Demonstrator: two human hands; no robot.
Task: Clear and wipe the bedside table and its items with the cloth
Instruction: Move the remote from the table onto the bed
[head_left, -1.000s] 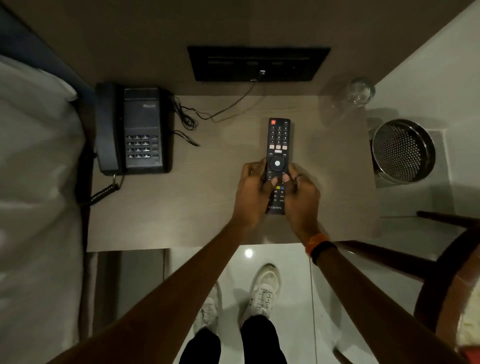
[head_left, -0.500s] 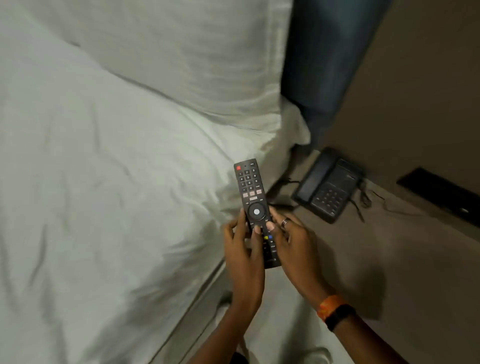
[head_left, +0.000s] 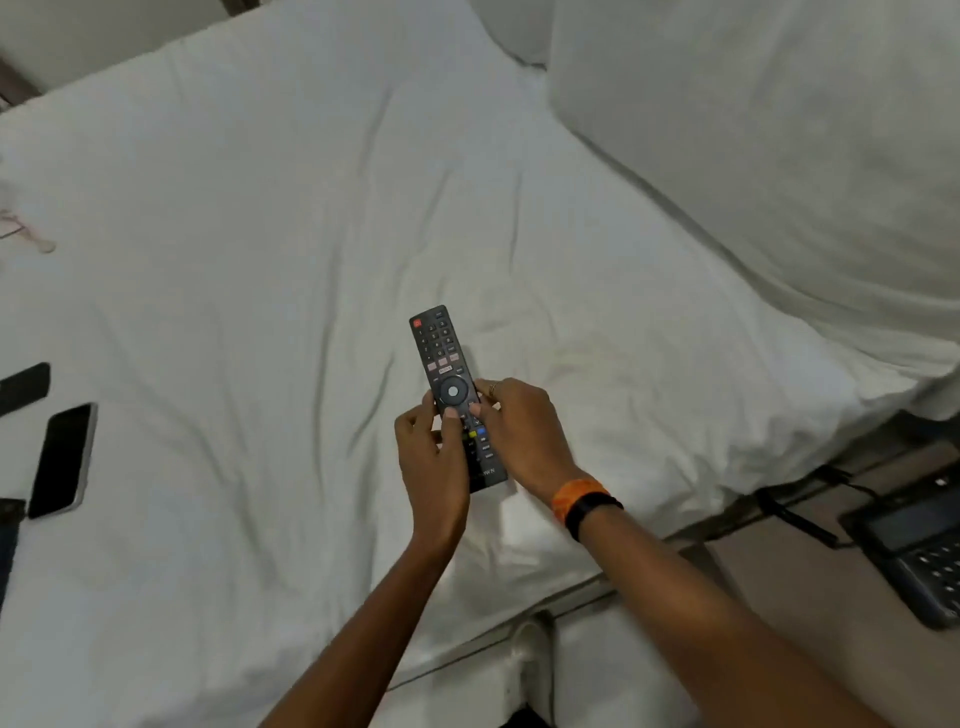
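Since the earlier frame, both hands have carried the remote from the bedside table out over the white bed sheet. Left hand and right hand grip its lower half together, keypad upward. Farther off, a phone lies at 9 o'clock, a pillow at 1 o'clock.

A phone lies on the white bed near a pillow.
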